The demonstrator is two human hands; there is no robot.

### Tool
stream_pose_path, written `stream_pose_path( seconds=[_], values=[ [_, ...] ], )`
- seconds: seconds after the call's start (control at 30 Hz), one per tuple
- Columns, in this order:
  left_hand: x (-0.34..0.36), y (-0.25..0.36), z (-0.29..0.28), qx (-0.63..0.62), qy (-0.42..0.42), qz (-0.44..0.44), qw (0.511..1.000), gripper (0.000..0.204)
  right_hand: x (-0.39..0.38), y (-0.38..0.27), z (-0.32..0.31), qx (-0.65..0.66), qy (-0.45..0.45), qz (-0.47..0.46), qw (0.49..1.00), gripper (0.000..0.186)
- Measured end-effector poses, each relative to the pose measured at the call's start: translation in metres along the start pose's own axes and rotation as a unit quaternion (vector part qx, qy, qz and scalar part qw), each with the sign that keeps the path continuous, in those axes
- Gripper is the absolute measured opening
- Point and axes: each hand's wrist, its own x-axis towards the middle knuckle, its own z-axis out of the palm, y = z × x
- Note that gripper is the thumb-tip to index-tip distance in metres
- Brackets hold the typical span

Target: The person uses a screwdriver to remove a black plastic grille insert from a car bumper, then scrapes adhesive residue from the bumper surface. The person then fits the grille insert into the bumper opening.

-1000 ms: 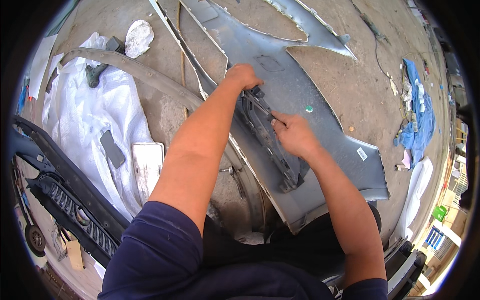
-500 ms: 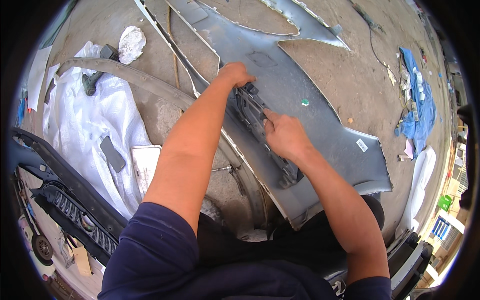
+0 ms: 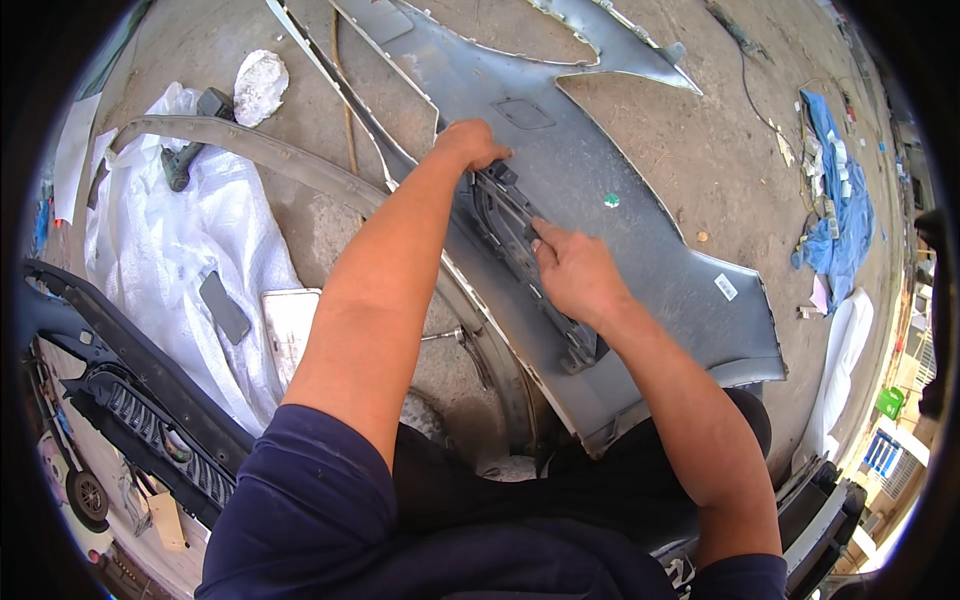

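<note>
A large grey car body panel point(image 3: 665, 290), likely a bumper cover, lies in front of me with its inner side up. On it rests a long black plastic bracket point(image 3: 510, 235) with slots along its length. My left hand point(image 3: 468, 147) is closed at the bracket's far end, beside the panel's left edge; its fingers are partly hidden. Halfway along the bracket, my right hand point(image 3: 575, 270) is closed on its right side, with the index finger stretched along it. The panel's near end reaches my knees.
On the left, a white plastic sheet point(image 3: 190, 245) lies under a curved grey strip point(image 3: 260, 150), a cordless power tool point(image 3: 180, 165) and a dark flat pad point(image 3: 225, 308). Black car trim point(image 3: 150, 380) stands nearer. Blue crumpled plastic point(image 3: 840, 200) lies at the right on the concrete floor point(image 3: 640, 130).
Both hands stay on the bracket in nearly the same places. The right hand and the panel show only a very slight shift.
</note>
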Motion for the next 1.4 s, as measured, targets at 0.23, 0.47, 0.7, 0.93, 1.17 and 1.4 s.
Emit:
stream_pose_path(
  seconds=[0.23, 0.47, 0.7, 0.93, 1.17, 1.4],
  values=[
    [0.007, 0.003, 0.002, 0.017, -0.024, -0.011, 0.999, 0.069, -0.001, 0.017, -0.002, 0.068, -0.012, 0.02, 0.997, 0.044],
    [0.005, 0.007, 0.003, -0.005, -0.009, -0.003, 1.0, 0.07, 0.003, 0.017, -0.004, 0.054, -0.015, 0.026, 0.998, 0.043],
    [0.001, 0.008, 0.002, 0.01, -0.002, -0.02, 1.0, 0.069, 0.006, 0.031, 0.012, 0.019, 0.013, -0.054, 0.998, 0.043],
    [-0.003, 0.013, -0.008, 0.019, -0.016, -0.022, 0.999, 0.064, 0.014, 0.055, 0.012, -0.085, 0.038, -0.15, 0.984, 0.045],
    [-0.007, 0.025, -0.016, -0.022, -0.028, -0.026, 0.999, 0.066, 0.021, 0.069, -0.002, -0.203, 0.013, -0.179, 0.963, 0.048],
    [-0.004, 0.007, -0.006, -0.023, 0.008, -0.002, 1.0, 0.063, 0.03, 0.045, -0.008, -0.08, -0.029, -0.116, 0.99, 0.047]
  ],
)
